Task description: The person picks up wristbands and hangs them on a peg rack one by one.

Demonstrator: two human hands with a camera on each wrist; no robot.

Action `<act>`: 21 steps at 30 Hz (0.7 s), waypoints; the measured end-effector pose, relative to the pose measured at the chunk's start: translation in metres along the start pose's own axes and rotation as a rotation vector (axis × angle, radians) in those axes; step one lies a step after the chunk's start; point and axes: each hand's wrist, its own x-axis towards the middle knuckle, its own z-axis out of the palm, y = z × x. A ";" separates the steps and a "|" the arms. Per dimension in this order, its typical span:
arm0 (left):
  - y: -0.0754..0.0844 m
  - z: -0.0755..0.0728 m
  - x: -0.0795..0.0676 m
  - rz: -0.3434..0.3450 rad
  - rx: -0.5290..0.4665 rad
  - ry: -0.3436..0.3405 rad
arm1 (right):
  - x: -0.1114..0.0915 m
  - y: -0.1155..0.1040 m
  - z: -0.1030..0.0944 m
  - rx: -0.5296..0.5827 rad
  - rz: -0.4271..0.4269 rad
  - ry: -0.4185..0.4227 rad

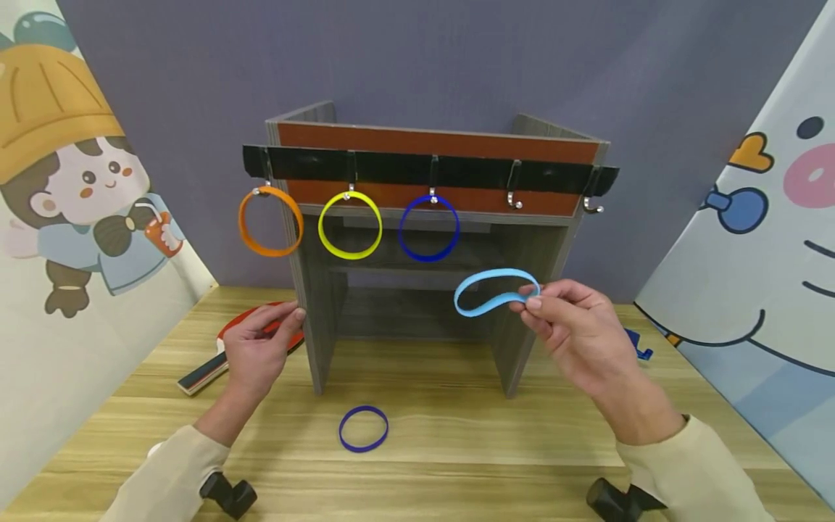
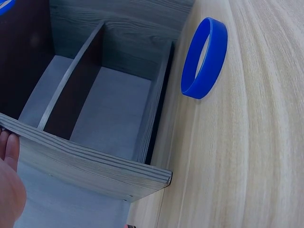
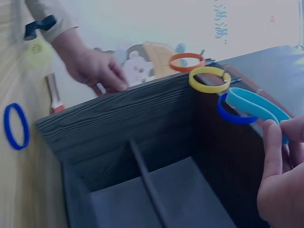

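Note:
My right hand [image 1: 583, 333] pinches a light blue silicone wristband [image 1: 483, 313] between thumb and fingers, its loop bent inward. It is in front of the shelf, below the hooks. Orange [image 1: 299, 217], yellow [image 1: 322, 239] and dark blue [image 1: 401, 239] wristbands hang from the first three hooks from the left. The two rightmost hooks [image 1: 515, 201] carry nothing. My left hand [image 1: 257, 355] touches the outer side of the left panel [image 1: 306, 319] near its front edge, fingers loosely bent. On the table, before the shelf, lies another blue wristband [image 2: 218, 52].
The grey wooden shelf [image 1: 512, 333] has a black strip [image 1: 391, 167] with hooks across its top front. A red table tennis bat [image 1: 205, 373] lies left of it, partly behind my left hand. A small blue object [image 1: 642, 354] is at the right, behind my right hand.

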 end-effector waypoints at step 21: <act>-0.001 0.000 0.000 0.029 -0.041 -0.002 | 0.029 -0.028 0.003 0.236 -0.144 0.095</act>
